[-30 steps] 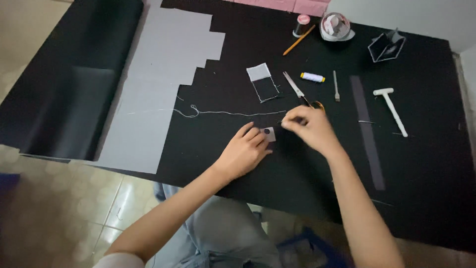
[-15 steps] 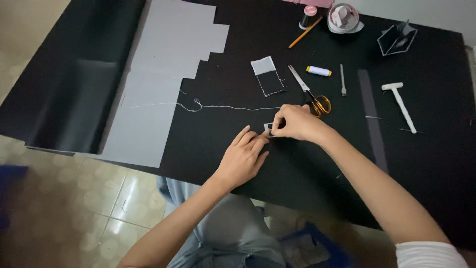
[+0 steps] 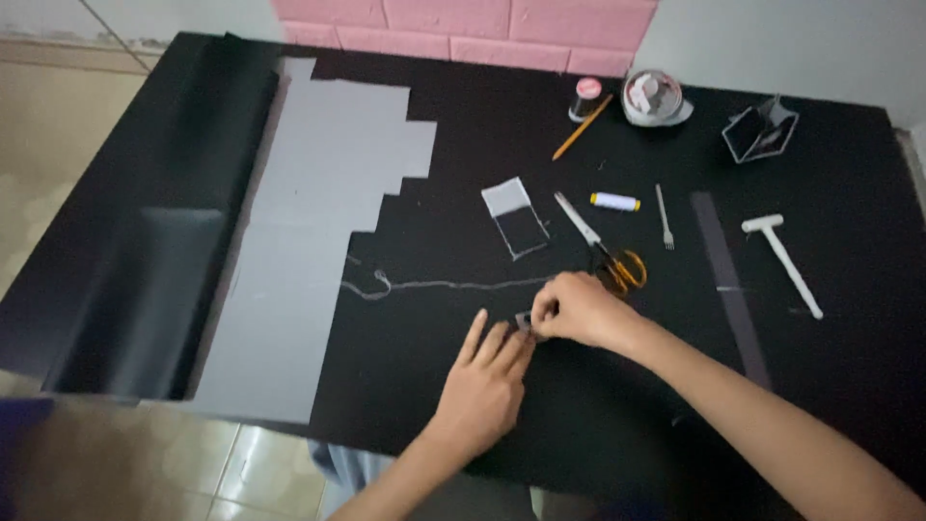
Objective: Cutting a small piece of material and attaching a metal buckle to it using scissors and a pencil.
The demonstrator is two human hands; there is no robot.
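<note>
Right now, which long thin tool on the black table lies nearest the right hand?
The scissors with yellow handles, which lie right beside the right hand. The orange pencil, fork-like tool and white T-handled tool lie farther off.

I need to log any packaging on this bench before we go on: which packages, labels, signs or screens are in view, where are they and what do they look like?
Small round jar with a pink lid: far edge of the black table, dark body; any label too small to tell.
Round clear-lidded container: right of the jar, grey-white.
No signs or screens are in view.
</note>
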